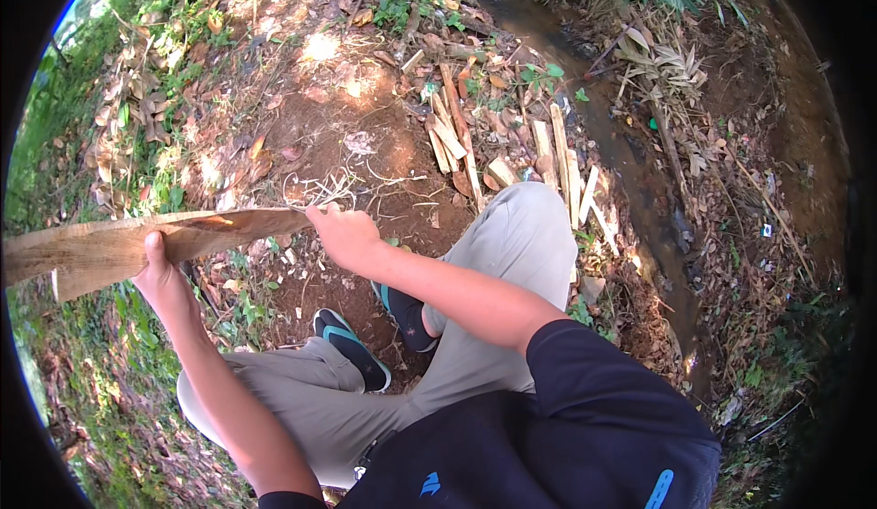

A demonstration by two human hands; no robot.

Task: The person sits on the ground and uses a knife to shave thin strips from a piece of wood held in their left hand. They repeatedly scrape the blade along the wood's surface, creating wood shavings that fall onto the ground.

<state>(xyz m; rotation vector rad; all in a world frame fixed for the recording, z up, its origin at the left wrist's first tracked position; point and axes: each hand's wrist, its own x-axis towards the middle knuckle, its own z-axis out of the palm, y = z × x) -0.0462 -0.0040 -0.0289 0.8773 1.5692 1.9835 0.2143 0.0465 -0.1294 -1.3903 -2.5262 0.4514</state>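
Observation:
A long, rough wooden board reaches in from the left rim and narrows toward its right end. Below its middle, my left hand grips it, thumb over the near face and fingers hidden behind. My right hand is closed at the narrow right end, fingers curled together there. Whether anything small is also inside that grip is hidden. Beneath the board's left part, a second pale wood edge shows; I cannot tell if it belongs to the same piece.
Several split wood pieces lie ahead, with more split sticks beyond my right knee. Pale thin strips litter the brown soil between. A narrow muddy water channel runs along the right. Leafy plants grow at the left.

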